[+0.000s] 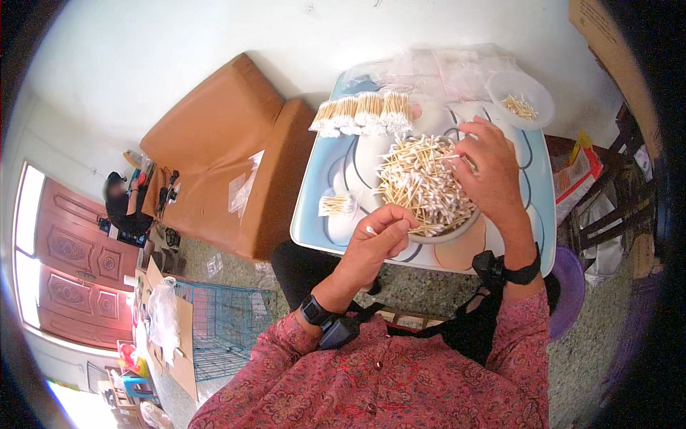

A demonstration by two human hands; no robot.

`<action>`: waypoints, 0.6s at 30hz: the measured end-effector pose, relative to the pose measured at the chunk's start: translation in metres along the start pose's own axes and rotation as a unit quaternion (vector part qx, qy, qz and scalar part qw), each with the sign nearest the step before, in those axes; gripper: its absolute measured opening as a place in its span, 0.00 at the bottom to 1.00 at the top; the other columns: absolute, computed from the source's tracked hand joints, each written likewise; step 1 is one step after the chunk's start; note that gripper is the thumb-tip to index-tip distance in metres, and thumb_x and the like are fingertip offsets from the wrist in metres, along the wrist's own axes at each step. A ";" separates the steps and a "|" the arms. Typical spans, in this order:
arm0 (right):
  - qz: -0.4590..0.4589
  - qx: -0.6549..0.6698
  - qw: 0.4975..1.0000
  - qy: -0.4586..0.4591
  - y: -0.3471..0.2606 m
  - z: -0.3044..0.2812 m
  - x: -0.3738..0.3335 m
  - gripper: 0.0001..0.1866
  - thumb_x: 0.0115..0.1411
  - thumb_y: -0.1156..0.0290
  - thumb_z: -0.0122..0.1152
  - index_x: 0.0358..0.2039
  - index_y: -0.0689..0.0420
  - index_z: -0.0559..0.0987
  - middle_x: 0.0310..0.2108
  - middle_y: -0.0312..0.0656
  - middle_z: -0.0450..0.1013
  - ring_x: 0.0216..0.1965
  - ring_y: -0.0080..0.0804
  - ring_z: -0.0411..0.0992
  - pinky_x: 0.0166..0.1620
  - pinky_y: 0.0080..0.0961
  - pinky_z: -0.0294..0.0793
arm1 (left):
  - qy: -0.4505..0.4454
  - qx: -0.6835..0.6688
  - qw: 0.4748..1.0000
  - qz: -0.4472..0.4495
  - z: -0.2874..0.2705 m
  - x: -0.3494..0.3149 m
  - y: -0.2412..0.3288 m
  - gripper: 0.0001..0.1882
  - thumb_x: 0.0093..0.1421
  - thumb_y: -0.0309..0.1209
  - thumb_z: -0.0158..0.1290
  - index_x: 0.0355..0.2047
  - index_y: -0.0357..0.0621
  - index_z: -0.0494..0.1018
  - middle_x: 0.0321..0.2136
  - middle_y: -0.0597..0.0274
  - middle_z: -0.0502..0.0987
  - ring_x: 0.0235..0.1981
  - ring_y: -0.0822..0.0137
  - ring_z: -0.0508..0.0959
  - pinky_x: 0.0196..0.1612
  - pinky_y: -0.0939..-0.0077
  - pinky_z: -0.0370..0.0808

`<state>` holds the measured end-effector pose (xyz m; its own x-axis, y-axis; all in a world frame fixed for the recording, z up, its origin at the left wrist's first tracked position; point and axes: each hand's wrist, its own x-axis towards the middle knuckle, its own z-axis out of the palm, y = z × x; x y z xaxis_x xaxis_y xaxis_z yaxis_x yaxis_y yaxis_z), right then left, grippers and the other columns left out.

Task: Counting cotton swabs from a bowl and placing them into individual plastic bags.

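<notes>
A bowl [468, 230] heaped with loose cotton swabs [421, 182] stands at the near middle of the table. At its near left rim my left hand [379, 237] is closed on a cotton swab, with a white tip showing by the fingers; how many it holds is hidden. My right hand [491, 166] hangs over the heap's right side, thumb and fingers bent together around what looks like a cotton swab. Left of the bowl lies a small bunch of swabs [336, 205]. Several thick swab bundles [368, 111] stand in a row behind.
The table [307, 207] has a blue and white patterned top. Clear plastic bags [436, 71] lie along its back edge. A translucent bowl [539, 89] with a few swabs sits at the back right. A brown couch [214, 143] is left; a purple basin [568, 293] stands below right. Another person [125, 207] is far left.
</notes>
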<state>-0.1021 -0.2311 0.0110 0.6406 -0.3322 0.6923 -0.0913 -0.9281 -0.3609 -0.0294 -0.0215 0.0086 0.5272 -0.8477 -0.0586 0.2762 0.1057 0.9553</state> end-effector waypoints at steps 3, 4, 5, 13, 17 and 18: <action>0.019 0.025 0.999 0.008 -0.002 -0.017 0.002 0.06 0.45 0.73 0.59 0.25 0.55 0.72 0.42 0.41 0.69 0.49 0.42 0.65 0.49 0.39 0.61 | -0.011 -0.007 1.000 -0.006 0.002 -0.001 0.001 0.06 0.61 0.27 0.45 0.34 0.38 0.69 0.17 0.74 0.61 0.16 0.81 0.55 0.19 0.87 0.50; 0.017 0.025 1.000 0.009 -0.003 -0.023 0.003 0.06 0.45 0.73 0.59 0.25 0.55 0.72 0.42 0.41 0.69 0.49 0.42 0.65 0.49 0.39 0.61 | -0.004 -0.005 1.000 -0.010 0.003 -0.002 0.000 0.06 0.61 0.27 0.45 0.34 0.37 0.69 0.17 0.74 0.61 0.16 0.82 0.55 0.19 0.87 0.50; 0.032 0.029 0.999 0.004 -0.004 -0.029 0.005 0.06 0.45 0.75 0.58 0.25 0.56 0.71 0.44 0.42 0.69 0.50 0.41 0.65 0.50 0.38 0.61 | 0.004 -0.003 1.000 -0.013 0.003 -0.002 0.000 0.06 0.61 0.27 0.45 0.34 0.37 0.69 0.17 0.74 0.61 0.16 0.82 0.55 0.19 0.87 0.51; -0.010 0.188 0.982 -0.022 -0.024 -0.042 0.001 0.04 0.46 0.79 0.54 0.25 0.59 0.70 0.45 0.46 0.69 0.51 0.45 0.65 0.52 0.34 0.62 | 0.010 -0.068 0.997 -0.033 0.011 0.002 0.001 0.09 0.62 0.32 0.46 0.34 0.38 0.69 0.14 0.75 0.59 0.15 0.81 0.55 0.17 0.86 0.50; -0.095 0.221 0.970 -0.047 -0.042 -0.037 0.003 0.05 0.45 0.77 0.55 0.25 0.58 0.71 0.44 0.46 0.70 0.50 0.47 0.66 0.52 0.37 0.62 | 0.020 -0.085 0.996 0.033 0.009 0.002 0.002 0.15 0.63 0.40 0.45 0.28 0.40 0.67 0.12 0.74 0.57 0.14 0.80 0.54 0.16 0.85 0.48; -0.121 0.212 0.969 -0.045 -0.045 -0.036 0.003 0.05 0.45 0.75 0.57 0.25 0.57 0.71 0.43 0.44 0.71 0.49 0.46 0.66 0.51 0.37 0.63 | 0.026 -0.079 0.996 0.031 0.011 0.000 0.005 0.15 0.63 0.41 0.45 0.26 0.42 0.66 0.12 0.73 0.57 0.14 0.80 0.53 0.16 0.85 0.47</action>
<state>-0.1236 -0.1965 0.0519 0.6697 -0.0796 0.7384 0.3795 -0.8180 -0.4323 -0.0370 -0.0270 0.0163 0.5867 -0.8096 -0.0190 0.3623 0.2414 0.9003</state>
